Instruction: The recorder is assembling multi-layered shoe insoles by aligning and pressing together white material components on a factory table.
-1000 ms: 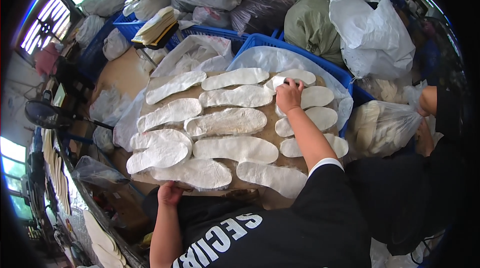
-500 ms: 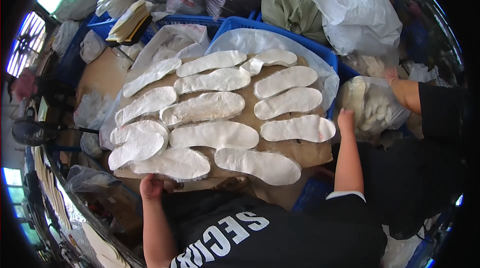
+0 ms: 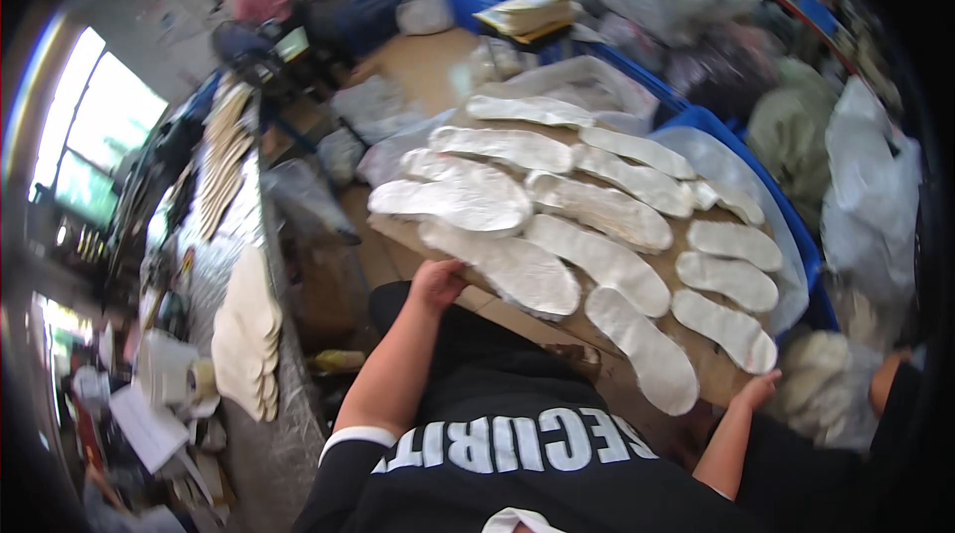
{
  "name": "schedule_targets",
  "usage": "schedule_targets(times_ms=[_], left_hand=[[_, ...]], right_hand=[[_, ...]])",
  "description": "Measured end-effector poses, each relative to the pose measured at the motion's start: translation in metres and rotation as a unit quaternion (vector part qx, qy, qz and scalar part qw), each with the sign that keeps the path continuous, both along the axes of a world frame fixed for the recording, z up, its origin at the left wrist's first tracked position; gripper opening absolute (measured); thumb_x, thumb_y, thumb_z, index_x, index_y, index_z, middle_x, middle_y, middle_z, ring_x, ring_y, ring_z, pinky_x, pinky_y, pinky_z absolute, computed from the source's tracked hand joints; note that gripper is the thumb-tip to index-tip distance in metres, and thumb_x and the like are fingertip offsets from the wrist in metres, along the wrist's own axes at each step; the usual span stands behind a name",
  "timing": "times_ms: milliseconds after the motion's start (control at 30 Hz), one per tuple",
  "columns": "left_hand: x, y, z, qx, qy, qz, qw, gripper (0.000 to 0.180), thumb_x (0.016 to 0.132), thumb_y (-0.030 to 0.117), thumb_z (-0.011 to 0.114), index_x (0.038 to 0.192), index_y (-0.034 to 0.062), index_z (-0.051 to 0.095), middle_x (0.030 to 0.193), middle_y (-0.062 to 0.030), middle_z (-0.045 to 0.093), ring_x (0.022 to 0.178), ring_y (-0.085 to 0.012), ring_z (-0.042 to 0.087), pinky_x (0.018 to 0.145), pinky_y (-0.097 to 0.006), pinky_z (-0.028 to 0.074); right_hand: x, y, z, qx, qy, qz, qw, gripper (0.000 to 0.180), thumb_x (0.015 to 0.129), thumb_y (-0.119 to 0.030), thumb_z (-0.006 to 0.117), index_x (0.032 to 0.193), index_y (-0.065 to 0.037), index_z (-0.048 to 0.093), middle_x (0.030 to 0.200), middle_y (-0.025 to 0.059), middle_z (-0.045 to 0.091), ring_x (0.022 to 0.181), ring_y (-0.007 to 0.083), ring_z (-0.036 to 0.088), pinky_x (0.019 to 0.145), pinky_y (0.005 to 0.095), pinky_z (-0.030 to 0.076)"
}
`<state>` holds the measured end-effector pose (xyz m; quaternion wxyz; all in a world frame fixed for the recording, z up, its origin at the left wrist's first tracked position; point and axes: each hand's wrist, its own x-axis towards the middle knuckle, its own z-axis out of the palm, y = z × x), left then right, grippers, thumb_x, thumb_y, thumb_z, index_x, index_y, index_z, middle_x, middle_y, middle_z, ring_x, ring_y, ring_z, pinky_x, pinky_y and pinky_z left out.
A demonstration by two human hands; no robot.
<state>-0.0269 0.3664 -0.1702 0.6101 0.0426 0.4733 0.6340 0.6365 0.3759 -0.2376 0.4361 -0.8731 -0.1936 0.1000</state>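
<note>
Both hands (image 3: pixel 438 284) grip the board (image 3: pixel 724 379), long axis slanting down-right.

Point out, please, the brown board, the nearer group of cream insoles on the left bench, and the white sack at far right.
Brown board (image 3: pixel 714 366): head view, bare surface near its lower right.
Cream insoles (image 3: pixel 245 336): head view, middle of the nearer overlapping group.
White sack (image 3: pixel 869 185): head view, middle of its side.

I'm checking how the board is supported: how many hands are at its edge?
2: the left hand at the near left edge of the board, the right hand at its near right corner. Others underneath would be hidden.
</note>
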Motion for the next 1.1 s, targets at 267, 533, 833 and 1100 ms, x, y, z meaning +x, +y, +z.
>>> schedule_targets(times_ms=[267, 533, 833, 1100], left_hand=[[0.026, -0.052, 0.009, 0.085, -0.027, 0.068, 0.994, 0.040, 0.087, -0.008, 0.052, 0.127, -0.0044, 0.053, 0.123, -0.0175, 0.061, 0.110, -0.0356, 0.062, 0.098, -0.054, 0.048], [0.083, -0.164, 0.042, 0.209, -0.004, 0.181, 0.961, 0.044, 0.088, -0.007, 0.050, 0.131, 0.0006, 0.052, 0.129, -0.0142, 0.059, 0.120, -0.0322, 0.057, 0.103, -0.050, 0.044], [0.189, -0.299, 0.086, 0.259, 0.140, 0.450, 0.843, 0.038, 0.092, -0.001, 0.051, 0.130, 0.0018, 0.053, 0.126, -0.0141, 0.061, 0.114, -0.0299, 0.061, 0.097, -0.046, 0.049], [0.204, -0.479, 0.105, 0.153, 0.166, 0.753, 0.618, 0.036, 0.086, 0.000, 0.055, 0.122, 0.0009, 0.057, 0.113, -0.0137, 0.066, 0.101, -0.0253, 0.066, 0.079, -0.044, 0.056]], right_hand=[[-0.003, 0.033, 0.035, 0.014, -0.048, 0.010, 0.999, 0.074, 0.100, -0.057, 0.034, 0.119, 0.010, 0.061, 0.115, 0.0296, 0.064, 0.107, 0.0410, 0.062, 0.092, 0.0456, 0.049], [-0.072, 0.116, 0.068, 0.172, 0.067, 0.251, 0.950, 0.072, 0.100, -0.057, 0.035, 0.122, 0.007, 0.058, 0.116, 0.0279, 0.064, 0.108, 0.0388, 0.062, 0.092, 0.0447, 0.050], [-0.215, 0.216, 0.099, 0.274, 0.264, 0.490, 0.784, 0.070, 0.099, -0.058, 0.037, 0.127, 0.004, 0.055, 0.116, 0.0257, 0.064, 0.108, 0.0360, 0.061, 0.091, 0.0436, 0.050], [-0.525, 0.149, 0.193, 0.167, 0.467, 0.688, 0.530, 0.064, 0.099, -0.056, 0.045, 0.137, -0.003, 0.045, 0.130, 0.0187, 0.052, 0.114, 0.0252, 0.056, 0.096, 0.0366, 0.047]])
